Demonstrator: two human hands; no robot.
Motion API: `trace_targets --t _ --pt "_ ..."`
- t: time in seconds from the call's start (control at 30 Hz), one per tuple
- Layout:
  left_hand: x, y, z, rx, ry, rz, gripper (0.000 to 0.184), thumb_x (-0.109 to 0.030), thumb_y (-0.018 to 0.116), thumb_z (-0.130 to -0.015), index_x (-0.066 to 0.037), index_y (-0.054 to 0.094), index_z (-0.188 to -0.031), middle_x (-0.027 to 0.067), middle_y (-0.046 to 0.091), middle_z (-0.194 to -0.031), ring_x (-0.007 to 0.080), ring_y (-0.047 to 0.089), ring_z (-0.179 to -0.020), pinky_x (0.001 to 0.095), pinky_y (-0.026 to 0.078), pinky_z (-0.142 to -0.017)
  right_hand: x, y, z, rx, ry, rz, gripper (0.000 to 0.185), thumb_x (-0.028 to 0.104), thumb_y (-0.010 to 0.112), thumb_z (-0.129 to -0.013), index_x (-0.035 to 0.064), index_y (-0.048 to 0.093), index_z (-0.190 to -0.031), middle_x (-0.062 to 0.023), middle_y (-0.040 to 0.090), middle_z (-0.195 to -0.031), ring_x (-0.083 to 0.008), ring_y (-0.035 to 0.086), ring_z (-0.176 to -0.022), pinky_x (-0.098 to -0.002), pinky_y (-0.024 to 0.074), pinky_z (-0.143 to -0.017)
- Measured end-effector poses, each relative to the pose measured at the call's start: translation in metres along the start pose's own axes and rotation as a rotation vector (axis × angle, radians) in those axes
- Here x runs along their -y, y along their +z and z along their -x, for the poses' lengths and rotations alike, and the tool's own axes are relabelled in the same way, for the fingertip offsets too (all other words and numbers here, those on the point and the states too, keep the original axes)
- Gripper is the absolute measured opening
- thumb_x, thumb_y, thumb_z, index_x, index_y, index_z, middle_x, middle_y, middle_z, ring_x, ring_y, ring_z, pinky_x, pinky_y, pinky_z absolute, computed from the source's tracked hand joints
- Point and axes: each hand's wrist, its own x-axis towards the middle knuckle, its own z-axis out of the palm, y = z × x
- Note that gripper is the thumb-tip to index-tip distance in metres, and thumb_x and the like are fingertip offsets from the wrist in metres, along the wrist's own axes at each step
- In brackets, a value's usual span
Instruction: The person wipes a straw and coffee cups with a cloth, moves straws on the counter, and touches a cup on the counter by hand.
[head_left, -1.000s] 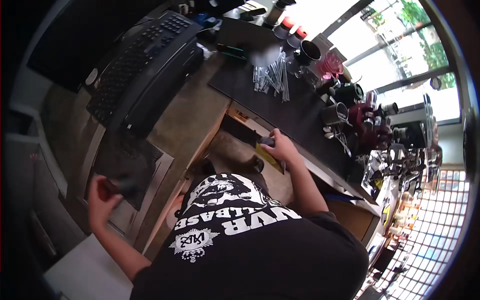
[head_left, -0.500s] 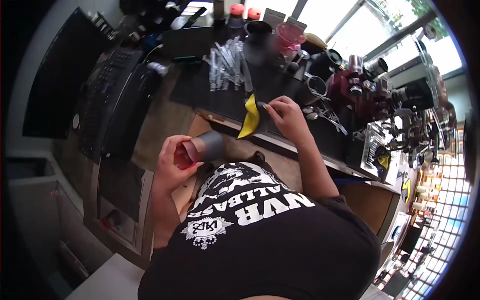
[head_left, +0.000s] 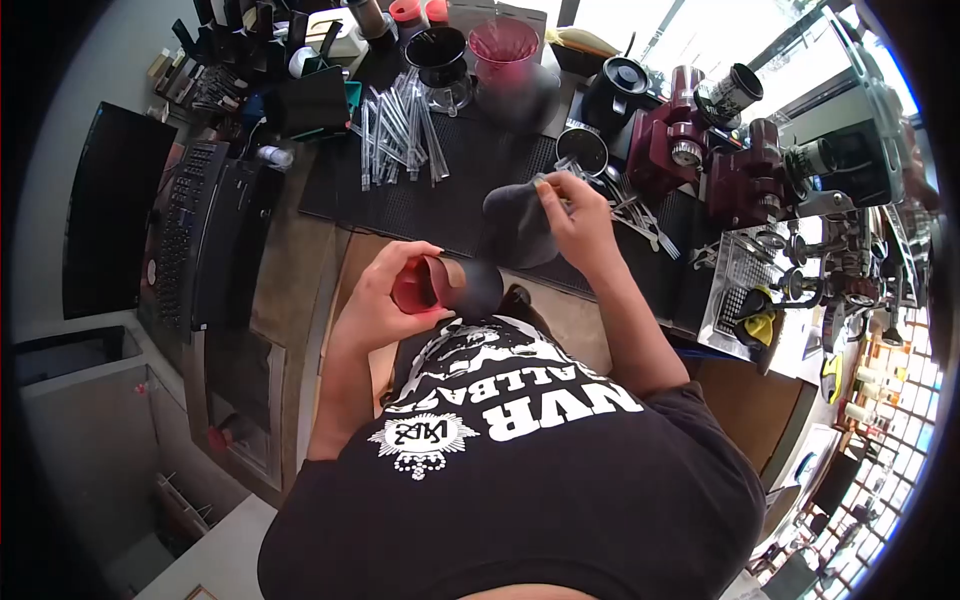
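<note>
My left hand (head_left: pixel 380 300) is wrapped round a cup (head_left: pixel 484 288) with a dark grey body and a red, tan-edged end. The cup lies on its side in the grip, its red end toward my palm. My right hand (head_left: pixel 578 215) pinches a cloth (head_left: pixel 520 228) by its upper edge. The cloth hangs with its dark grey side showing, slightly above and right of the cup and apart from it. Both are held in front of my chest, near the counter's front edge.
A black mat (head_left: pixel 470 165) covers the counter. On it lie clear wrapped sticks (head_left: pixel 400 130), a red dripper (head_left: pixel 503 48), a black dripper (head_left: pixel 436 55) and cutlery (head_left: pixel 640 220). Dark red grinders (head_left: pixel 665 145) stand right; a keyboard (head_left: pixel 190 220) and monitor (head_left: pixel 115 200) are left.
The left hand and cup now appear further right, closer to the cloth. The cloth has turned from showing its yellow side to its dark grey side. The view has shifted somewhat.
</note>
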Motion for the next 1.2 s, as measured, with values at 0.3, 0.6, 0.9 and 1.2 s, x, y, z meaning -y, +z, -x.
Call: trace_targets --t 0.3,0.6,0.9,1.2 --pt "0.05 0.012 -0.028 -0.157 -0.138 0.554 0.08 -0.009 0.094 -0.065 -0.007 0.052 -0.133 0.0074 0.065 -0.117 0.0147 0.064 -0.109 0.0317 0.053 -0.094 0.103 -0.004 -0.018 0.466 -0.289 -0.419 0.033 0.013 0.083 -0.079 0.0078 0.071 -0.109 -0.0133 0.068 -0.113 -0.0326 0.067 -0.097 -0.0392 0.0539 -0.086" --pt "0.077 -0.041 -0.064 0.198 -0.332 1.828 0.052 -0.043 0.053 -0.101 -0.007 0.056 -0.138 0.0136 0.058 -0.142 0.028 0.058 -0.129 0.0446 0.045 -0.111 0.088 -0.003 -0.014 0.098 -0.21 -0.012 0.033 0.017 0.08 -0.08 0.0016 0.069 -0.107 -0.0156 0.066 -0.113 -0.0291 0.066 -0.1 -0.0367 0.0532 -0.085" --pt "0.092 -0.088 -0.079 -0.161 0.441 0.454 0.052 -0.017 0.079 -0.085 -0.002 0.056 -0.13 0.0147 0.058 -0.134 0.0283 0.056 -0.125 0.0396 0.045 -0.106 0.074 0.076 -0.06 0.315 0.25 -0.133 0.04 0.021 0.076 -0.089 0.0075 0.065 -0.124 -0.006 0.064 -0.121 -0.0177 0.061 -0.111 -0.0342 0.0497 -0.092" --pt "0.221 -0.118 -0.129 0.047 0.187 0.083 0.069 -0.039 0.071 -0.091 -0.011 0.044 -0.149 0.0054 0.051 -0.147 0.023 0.048 -0.136 0.0372 0.033 -0.117 0.091 0.104 -0.109 -0.008 -0.116 0.068 0.013 0.001 0.078 -0.082 0.0002 0.069 -0.092 -0.0103 0.069 -0.085 -0.0201 0.067 -0.073 -0.0303 0.0522 -0.065"
